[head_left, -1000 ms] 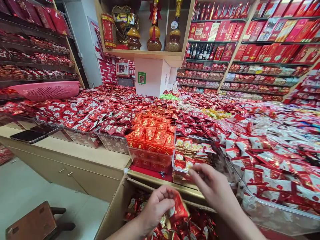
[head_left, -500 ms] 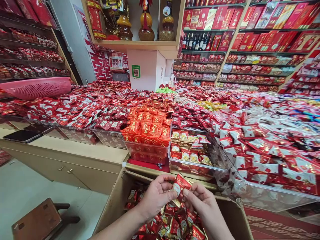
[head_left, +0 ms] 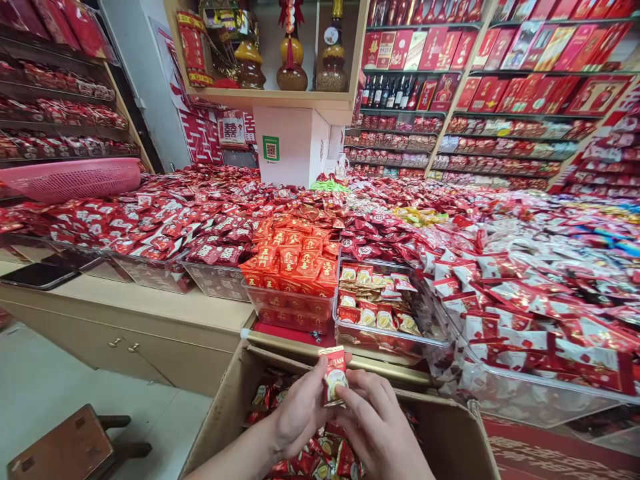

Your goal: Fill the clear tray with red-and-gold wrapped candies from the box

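Observation:
A red and gold durian candy packet (head_left: 334, 373) stands upright between my two hands, its printed front toward me. My left hand (head_left: 299, 408) grips it along the left edge, thumb near the top. From the right, my right hand (head_left: 373, 407) presses its thumb on the lower front, the other fingers curled close by. Both hands are over an open cardboard box (head_left: 437, 433) holding many like packets (head_left: 320, 457), partly hidden by my hands and wrists. Just beyond the box, a clear plastic bin (head_left: 387, 335) holds rows of the same durian packets.
Left of that bin is a clear bin of orange-red packets (head_left: 290, 257). White and red packets (head_left: 540, 333) fill a large bin at right. A phone (head_left: 39, 275) lies on the counter near a pink basket (head_left: 75, 179). A wooden stool (head_left: 63, 445) stands on the floor at lower left.
The packet has moved left and been turned from tilted to upright. My right hand has shifted left, so both hands are closer together. The camera view has shifted slightly.

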A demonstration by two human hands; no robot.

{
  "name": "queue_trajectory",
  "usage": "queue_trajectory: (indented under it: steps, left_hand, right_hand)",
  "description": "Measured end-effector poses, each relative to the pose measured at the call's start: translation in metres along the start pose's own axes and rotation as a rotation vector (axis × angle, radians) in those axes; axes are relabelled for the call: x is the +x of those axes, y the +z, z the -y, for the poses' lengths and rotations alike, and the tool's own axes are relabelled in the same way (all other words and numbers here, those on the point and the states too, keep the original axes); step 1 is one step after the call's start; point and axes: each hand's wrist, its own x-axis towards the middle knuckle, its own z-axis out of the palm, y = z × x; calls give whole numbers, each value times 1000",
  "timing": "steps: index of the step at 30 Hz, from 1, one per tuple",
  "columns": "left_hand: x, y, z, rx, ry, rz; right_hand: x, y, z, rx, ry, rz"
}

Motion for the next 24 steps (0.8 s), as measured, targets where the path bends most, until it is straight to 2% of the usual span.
queue_trajectory:
  steps: [3,5,8,11,13,15,18,21,24]
  left_hand:
    - [0,1,-2,21,-20,104]
    - [0,0,-1,51,-5,142]
    - [2,-5,2,135,10,83]
    - [3,-8,1,193,-4,12]
    - [3,-9,0,215,-14,-11]
    - [2,-9,-1,230,-23,-22]
    - [2,-9,-1,242,-37,-21]
    - [2,-10,0,262,-51,-14]
    - [4,-11,0,295,-71,-3]
  right_hand:
    - [0,-5,-3,-82,-101,-86]
    - [8,-16,-5,-78,-83,-148]
    - [38,-38,-19,-149,1,-268]
    - [82,-54,-52,-313,123,-316]
    - [109,-56,-80,-398,262,-225]
    - [129,-51,-108,-482,403,-65]
    - [140,-39,-135,-581,518,144]
    - [137,-29,-144,-635,534,255]
    - [131,-25,-141,-675,511,268]
